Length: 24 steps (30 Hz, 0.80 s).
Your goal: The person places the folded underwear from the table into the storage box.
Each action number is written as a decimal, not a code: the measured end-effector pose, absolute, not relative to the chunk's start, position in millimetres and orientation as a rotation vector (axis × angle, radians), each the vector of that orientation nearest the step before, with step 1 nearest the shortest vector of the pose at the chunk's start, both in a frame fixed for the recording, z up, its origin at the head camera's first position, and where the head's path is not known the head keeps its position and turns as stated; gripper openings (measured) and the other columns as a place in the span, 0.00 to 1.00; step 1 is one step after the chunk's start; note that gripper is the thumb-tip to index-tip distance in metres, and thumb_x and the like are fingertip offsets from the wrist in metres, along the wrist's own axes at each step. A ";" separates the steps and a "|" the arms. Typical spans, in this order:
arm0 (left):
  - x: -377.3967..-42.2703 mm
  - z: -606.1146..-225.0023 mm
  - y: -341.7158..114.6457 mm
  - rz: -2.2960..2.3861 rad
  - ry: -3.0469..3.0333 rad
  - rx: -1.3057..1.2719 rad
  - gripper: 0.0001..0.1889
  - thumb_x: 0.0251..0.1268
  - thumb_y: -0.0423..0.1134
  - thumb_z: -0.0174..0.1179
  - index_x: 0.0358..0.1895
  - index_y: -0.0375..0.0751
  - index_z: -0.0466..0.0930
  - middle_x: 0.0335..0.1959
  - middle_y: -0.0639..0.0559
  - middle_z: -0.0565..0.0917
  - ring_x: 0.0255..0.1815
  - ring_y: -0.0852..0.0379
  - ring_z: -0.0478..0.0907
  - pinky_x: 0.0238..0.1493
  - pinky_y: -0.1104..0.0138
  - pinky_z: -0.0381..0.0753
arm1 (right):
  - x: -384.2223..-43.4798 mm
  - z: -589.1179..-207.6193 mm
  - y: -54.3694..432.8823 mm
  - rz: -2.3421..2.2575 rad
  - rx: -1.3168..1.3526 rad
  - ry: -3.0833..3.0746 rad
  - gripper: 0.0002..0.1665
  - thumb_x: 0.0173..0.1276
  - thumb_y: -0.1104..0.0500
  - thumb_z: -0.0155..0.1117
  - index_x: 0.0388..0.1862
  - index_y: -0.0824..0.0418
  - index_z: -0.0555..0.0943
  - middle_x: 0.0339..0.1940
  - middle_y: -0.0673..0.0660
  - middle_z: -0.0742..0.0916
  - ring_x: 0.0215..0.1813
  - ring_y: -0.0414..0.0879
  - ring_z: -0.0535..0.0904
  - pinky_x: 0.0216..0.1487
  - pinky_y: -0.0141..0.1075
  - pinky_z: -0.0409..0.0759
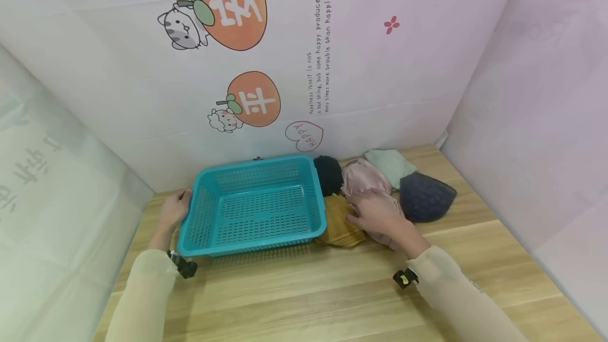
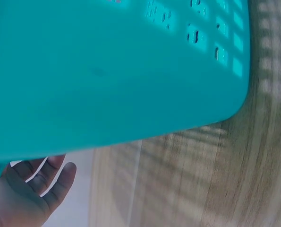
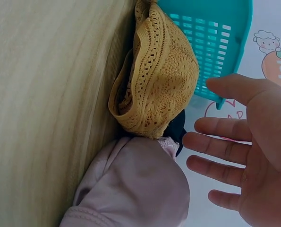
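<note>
A turquoise plastic basket (image 1: 252,245) with perforated walls stands on the table, and nothing lies inside it. My left hand (image 1: 176,207) grips its left rim; in the left wrist view the fingers (image 2: 60,184) curl below the rim, while the thumb is hidden. My right hand (image 1: 377,212) hovers with spread fingers over folded bras right of the basket, holding nothing. Nearest to it are a mustard lace bra (image 3: 166,80), against the basket's right side, and a pinkish satin bra (image 3: 140,184).
Behind them lie a black bra (image 1: 328,174), another pink satin one (image 1: 363,174), a pale green one (image 1: 391,165) and a dark navy one (image 1: 426,197). White printed cloth (image 1: 356,67) walls the table's back and sides. Wood-grain tabletop (image 1: 304,294) shows in front.
</note>
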<state>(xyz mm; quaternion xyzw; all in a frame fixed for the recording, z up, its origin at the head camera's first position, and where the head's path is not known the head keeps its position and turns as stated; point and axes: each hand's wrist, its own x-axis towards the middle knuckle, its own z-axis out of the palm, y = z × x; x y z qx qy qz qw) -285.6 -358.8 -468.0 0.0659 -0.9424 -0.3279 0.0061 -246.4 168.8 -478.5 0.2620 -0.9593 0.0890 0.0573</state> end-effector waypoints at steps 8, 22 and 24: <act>-283.8 -466.0 -359.1 -1.038 -2.958 0.221 0.30 0.83 0.50 0.29 0.68 0.29 0.68 0.66 0.26 0.72 0.67 0.29 0.68 0.65 0.38 0.66 | -247.5 -481.3 166.1 0.238 0.776 -2.943 0.29 0.68 0.40 0.65 0.59 0.56 0.82 0.51 0.52 0.89 0.53 0.53 0.84 0.69 0.59 0.69; -285.7 -469.0 -357.8 -1.053 -2.956 0.235 0.32 0.83 0.53 0.27 0.67 0.31 0.69 0.63 0.28 0.74 0.62 0.32 0.72 0.59 0.40 0.71 | -248.5 -484.2 159.8 0.263 0.710 -3.016 0.43 0.65 0.29 0.62 0.67 0.57 0.78 0.65 0.60 0.82 0.70 0.60 0.74 0.76 0.59 0.59; -285.6 -469.3 -357.4 -1.042 -2.954 0.230 0.32 0.83 0.53 0.27 0.65 0.31 0.71 0.60 0.29 0.76 0.60 0.34 0.73 0.57 0.42 0.72 | -248.3 -485.5 159.2 0.288 0.720 -3.018 0.43 0.64 0.29 0.62 0.67 0.57 0.78 0.67 0.60 0.81 0.72 0.61 0.72 0.77 0.59 0.58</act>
